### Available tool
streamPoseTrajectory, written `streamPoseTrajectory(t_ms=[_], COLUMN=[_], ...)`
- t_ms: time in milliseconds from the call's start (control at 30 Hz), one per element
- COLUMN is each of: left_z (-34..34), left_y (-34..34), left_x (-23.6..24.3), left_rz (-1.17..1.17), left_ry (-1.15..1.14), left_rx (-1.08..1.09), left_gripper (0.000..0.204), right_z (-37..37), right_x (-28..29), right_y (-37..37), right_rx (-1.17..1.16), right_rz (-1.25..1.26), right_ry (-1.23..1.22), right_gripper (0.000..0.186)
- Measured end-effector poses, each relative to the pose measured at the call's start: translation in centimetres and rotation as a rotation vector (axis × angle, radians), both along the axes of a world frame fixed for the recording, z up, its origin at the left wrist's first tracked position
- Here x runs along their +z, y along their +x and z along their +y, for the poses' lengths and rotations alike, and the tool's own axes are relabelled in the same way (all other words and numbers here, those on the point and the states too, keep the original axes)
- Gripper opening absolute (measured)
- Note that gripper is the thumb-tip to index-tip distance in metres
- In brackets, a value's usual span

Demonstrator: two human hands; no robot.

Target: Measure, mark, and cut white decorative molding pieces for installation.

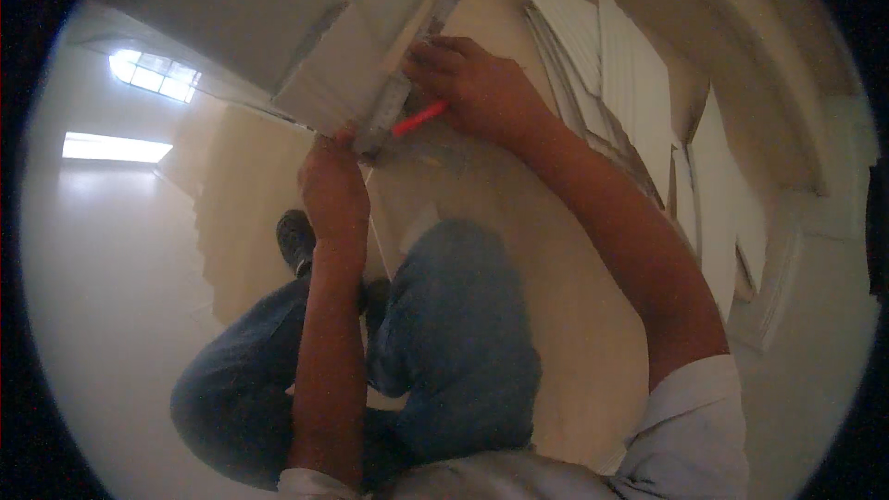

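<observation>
1. Left hand [331, 181]: fingers pressed down flat on the near end of the metal ruler [407, 83], likely pinning it so it won't slip.
2. Ruler runs diagonally up-right across a pale board [343, 74], edge serving as a guide.
3. Right hand [477, 88]: fingers clenched around a red pencil [419, 118], tip looks to be at the ruler's edge; blur makes contact unclear.
4. Stacked white panels [634, 74] lean further right, apart from both hands.

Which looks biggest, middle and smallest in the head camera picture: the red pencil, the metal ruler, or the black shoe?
Largest to smallest as they look:
1. metal ruler, the long strip running up under both hands.
2. black shoe, only partly seen behind the left forearm.
3. red pencil, in the right hand; part may be hidden.
</observation>
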State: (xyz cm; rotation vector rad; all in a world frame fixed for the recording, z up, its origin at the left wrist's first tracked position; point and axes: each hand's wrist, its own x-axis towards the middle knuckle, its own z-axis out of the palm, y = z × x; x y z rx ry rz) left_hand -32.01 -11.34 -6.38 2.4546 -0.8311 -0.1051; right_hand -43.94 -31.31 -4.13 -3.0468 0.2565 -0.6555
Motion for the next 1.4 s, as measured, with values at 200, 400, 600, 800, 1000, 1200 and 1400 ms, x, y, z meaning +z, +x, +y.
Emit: streamPoseTrajectory(t_ms=[200,400,600,800,1000,1200,1400], left_z=[-0.4,-1.2,-2.0,-4.4,-5.9,-6.3,-4.1], left_y=[-0.6,-1.2,-2.1,-2.7,-2.9,-4.9,-2.5], left_x=[0.5,0.5,-0.7,0.0,-2.5,0.1,-0.9], left_rz=[-0.074,-0.14,-0.134,0.399,0.288,0.294,0.178], left_ry=[0.149,0.162,0.144,-0.106,-0.176,0.04,0.135], left_rx=[-0.137,-0.122,-0.167,0.14,0.184,0.236,-0.021], left_gripper=[0.03,0.025,0.033,0.04,0.047,0.046,0.038], right_z=[-0.4,-0.8,-1.3,-1.9,-3.1,-3.4,-2.4], right_x=[0.1,-0.7,-0.5,-0.7,-1.7,-2.6,-3.2], right_y=[-0.4,-0.6,-0.7,-0.7,-0.8,-2.0,-2.2], right_rx=[0.018,0.025,0.012,0.021,0.022,0.017,0.012], right_rz=[0.044,0.035,0.053,0.026,0.021,0.035,0.012], right_ry=[0.007,0.039,0.022,0.061,0.04,0.025,-0.004], right_gripper=[0.05,0.05,0.052,0.052,0.049,0.047,0.046])
